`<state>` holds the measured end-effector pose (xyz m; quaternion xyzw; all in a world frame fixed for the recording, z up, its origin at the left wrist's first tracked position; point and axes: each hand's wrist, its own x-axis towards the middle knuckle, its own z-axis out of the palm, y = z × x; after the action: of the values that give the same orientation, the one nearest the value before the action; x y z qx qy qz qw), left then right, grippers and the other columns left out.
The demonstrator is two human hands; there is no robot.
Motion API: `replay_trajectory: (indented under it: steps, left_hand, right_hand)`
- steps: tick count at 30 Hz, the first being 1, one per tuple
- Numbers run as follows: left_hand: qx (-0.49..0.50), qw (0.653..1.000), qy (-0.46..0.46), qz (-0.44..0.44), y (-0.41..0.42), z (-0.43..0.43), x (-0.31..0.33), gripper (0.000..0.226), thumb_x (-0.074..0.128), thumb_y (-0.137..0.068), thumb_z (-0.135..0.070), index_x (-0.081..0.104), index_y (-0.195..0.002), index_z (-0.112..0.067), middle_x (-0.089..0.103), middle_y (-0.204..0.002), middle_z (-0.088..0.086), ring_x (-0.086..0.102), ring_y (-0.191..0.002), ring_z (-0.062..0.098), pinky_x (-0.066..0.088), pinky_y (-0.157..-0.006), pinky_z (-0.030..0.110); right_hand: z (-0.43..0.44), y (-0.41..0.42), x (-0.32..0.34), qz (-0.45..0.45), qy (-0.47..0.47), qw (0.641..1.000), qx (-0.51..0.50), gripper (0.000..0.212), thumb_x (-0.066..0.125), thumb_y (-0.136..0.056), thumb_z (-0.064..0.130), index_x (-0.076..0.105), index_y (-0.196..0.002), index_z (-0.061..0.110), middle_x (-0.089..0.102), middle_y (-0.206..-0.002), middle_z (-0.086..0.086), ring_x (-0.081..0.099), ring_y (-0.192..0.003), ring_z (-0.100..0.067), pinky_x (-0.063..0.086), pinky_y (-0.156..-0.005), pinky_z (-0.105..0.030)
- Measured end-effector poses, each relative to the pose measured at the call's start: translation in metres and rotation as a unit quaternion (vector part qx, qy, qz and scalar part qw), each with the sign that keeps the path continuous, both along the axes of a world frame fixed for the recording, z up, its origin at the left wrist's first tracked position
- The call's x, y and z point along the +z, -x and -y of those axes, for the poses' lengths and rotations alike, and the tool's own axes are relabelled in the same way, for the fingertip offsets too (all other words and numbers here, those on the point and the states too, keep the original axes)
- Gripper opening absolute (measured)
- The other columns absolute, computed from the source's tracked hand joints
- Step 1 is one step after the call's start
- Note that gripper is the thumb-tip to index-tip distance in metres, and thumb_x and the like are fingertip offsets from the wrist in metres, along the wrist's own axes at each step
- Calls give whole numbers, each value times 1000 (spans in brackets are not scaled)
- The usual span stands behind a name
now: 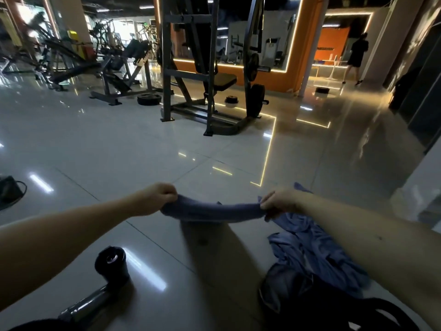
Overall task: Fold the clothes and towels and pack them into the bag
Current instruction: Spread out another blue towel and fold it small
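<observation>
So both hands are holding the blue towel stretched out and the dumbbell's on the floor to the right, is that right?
Not quite: the head view shows the dumbbell on the floor to the left, not the right. The left hand and right hand do hold the blue towel stretched between them.

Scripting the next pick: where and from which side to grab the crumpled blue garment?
I'd pinch a raised fold along the left edge of the blue garment, coming from above: it lies crumpled on the floor, and the bag abuts its near end.
</observation>
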<state>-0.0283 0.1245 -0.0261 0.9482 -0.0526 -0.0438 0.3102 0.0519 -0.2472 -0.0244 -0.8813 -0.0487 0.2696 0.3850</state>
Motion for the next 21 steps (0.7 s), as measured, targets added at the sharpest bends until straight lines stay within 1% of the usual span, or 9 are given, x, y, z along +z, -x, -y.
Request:
replay_trajectory:
  steps: [3, 5, 7, 9, 12, 14, 17, 19, 21]
  left_hand:
    - [-34, 996, -2, -84, 17, 1, -42, 18, 59, -91, -14, 62, -74, -13, 55, -69, -1, 48, -64, 11, 39, -64, 30]
    - [-52, 990, -17, -133, 27, 4, -65, 14, 60, -89, -12, 62, -75, -12, 53, -68, -4, 47, -64, 9, 38, -63, 25]
    - [-65, 980, -22, -185, 37, 7, -85, 11, 61, -87, -15, 64, -77, -12, 54, -68, -5, 48, -64, 9, 40, -60, 20]
    - [-84, 966, -32, -241, 47, 11, -101, 12, 59, -91, -14, 67, -81, -14, 59, -71, -7, 54, -65, 6, 45, -61, 17]
    - [-115, 945, -53, -302, 58, 17, -120, 20, 58, -93, -16, 67, -77, -24, 63, -70, -14, 59, -67, 1, 47, -65, 16]
    - [-121, 934, -48, -332, 60, 18, -131, 19, 57, -93, -14, 66, -77, -18, 62, -69, -11, 60, -63, 3, 48, -63, 18]
    - [-125, 928, -54, -348, 55, 14, -142, 18, 54, -97, -17, 62, -81, -15, 61, -74, -3, 66, -57, 11, 55, -66, 28]
    - [-138, 933, -89, -319, 42, 5, -152, 18, 55, -98, -24, 62, -82, -22, 63, -80, -5, 68, -59, 10, 56, -69, 29]
    - [-136, 937, -105, -303, 25, -6, -164, 15, 55, -98, -26, 64, -87, -20, 69, -86, -1, 70, -64, 12, 57, -70, 27]
  right_hand:
    - [9, 11, -37, -48, 60, 995, 56, 11, 65, -93, 3, 68, -103, 1, 74, -89, -20, 75, -83, -31, 60, -81, -39]
    - [11, 22, -52, -76, 90, 989, 92, 9, 64, -94, 5, 70, -99, 2, 75, -86, -17, 75, -80, -26, 59, -79, -36]
    - [12, 32, -63, -112, 108, 980, 127, 8, 63, -94, 5, 71, -93, 3, 75, -81, -15, 73, -71, -20, 57, -69, -30]
    - [11, 39, -76, -144, 118, 971, 147, 11, 63, -92, 2, 72, -86, 3, 73, -77, -17, 69, -63, -21, 53, -64, -30]
    - [7, 47, -96, -182, 137, 956, 185, 13, 65, -92, 5, 74, -82, 4, 72, -78, -19, 69, -66, -27, 52, -71, -36]
    - [3, 48, -107, -192, 145, 950, 199, 12, 65, -93, 5, 74, -84, 6, 71, -77, -16, 68, -66, -27, 53, -73, -40]
    - [-4, 40, -119, -164, 171, 944, 229, 11, 65, -95, 12, 73, -87, 12, 72, -70, -3, 68, -63, -21, 54, -68, -33]
    - [-10, 31, -127, -113, 201, 940, 251, 14, 64, -95, 18, 72, -83, 18, 70, -65, 3, 67, -57, -15, 52, -60, -26]
    - [-15, 16, -138, -71, 213, 941, 253, 20, 62, -95, 19, 70, -77, 19, 66, -61, 3, 64, -51, -12, 49, -52, -22]
